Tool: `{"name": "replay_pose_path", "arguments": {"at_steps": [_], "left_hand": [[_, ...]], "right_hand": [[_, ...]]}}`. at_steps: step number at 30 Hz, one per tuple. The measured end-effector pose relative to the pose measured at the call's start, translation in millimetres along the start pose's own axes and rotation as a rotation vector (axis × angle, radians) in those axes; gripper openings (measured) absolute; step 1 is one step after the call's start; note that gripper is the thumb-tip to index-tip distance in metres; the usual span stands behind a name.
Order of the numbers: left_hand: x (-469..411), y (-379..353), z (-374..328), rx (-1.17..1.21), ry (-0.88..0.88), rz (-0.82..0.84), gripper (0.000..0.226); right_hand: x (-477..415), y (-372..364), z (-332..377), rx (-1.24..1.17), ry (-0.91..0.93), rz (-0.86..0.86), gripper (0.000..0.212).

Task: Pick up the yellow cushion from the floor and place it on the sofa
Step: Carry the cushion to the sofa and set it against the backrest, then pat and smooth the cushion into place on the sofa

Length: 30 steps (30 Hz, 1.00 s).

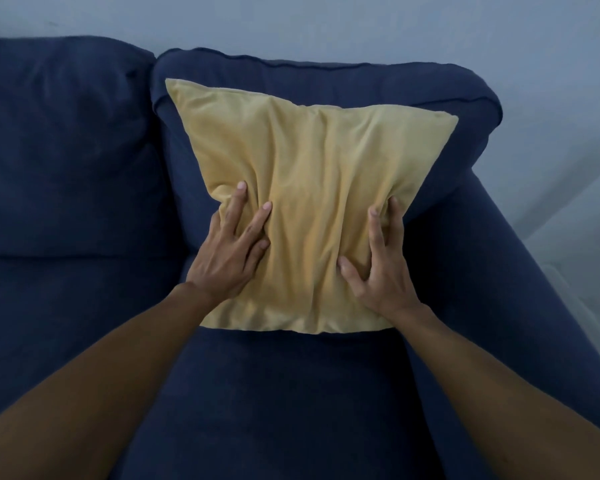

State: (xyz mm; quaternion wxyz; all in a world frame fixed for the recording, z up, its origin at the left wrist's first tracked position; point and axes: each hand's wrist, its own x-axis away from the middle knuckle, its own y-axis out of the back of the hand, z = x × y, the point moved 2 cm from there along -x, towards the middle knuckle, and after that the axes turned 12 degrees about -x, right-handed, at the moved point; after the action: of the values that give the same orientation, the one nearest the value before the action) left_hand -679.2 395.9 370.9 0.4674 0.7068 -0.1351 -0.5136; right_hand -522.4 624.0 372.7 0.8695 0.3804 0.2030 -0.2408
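The yellow cushion (309, 188) stands on the right seat of the dark blue sofa (66, 168), leaning back against the right back pillow. My left hand (231, 254) presses its lower left side, fingers spread and sunk into the fabric. On the lower right side my right hand (378, 268) does the same, the cloth wrinkling between both hands. The cushion's bottom edge rests on the seat.
The sofa's right armrest (520, 271) runs along the right of the cushion. A second back pillow (63, 133) fills the left half. A pale wall (326, 22) stands behind, and light floor (582, 258) shows at the far right.
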Motion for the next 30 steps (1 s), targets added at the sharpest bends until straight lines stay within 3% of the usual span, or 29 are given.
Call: {"name": "replay_pose_path", "arguments": {"at_steps": [7, 14, 20, 24, 27, 30], "left_hand": [[11, -20, 2, -0.030, -0.005, 0.083, 0.057], [8, -10, 6, -0.017, 0.002, 0.076, 0.057], [19, -15, 9, -0.061, -0.001, 0.182, 0.060], [30, -16, 22, -0.180, 0.191, 0.315, 0.066], [33, -5, 33, -0.273, 0.415, 0.307, 0.066], [18, 9, 35, -0.286, 0.342, 0.171, 0.061]], "right_hand": [[12, -5, -16, 0.046, -0.006, 0.029, 0.099], [17, -4, -14, 0.011, 0.012, -0.015, 0.091], [25, -8, -28, 0.039, -0.095, 0.062, 0.094], [28, -6, -38, 0.135, -0.191, 0.117, 0.091], [24, 2, -40, 0.220, -0.312, 0.028, 0.090], [2, 13, -30, 0.300, -0.213, -0.026, 0.087]]}}
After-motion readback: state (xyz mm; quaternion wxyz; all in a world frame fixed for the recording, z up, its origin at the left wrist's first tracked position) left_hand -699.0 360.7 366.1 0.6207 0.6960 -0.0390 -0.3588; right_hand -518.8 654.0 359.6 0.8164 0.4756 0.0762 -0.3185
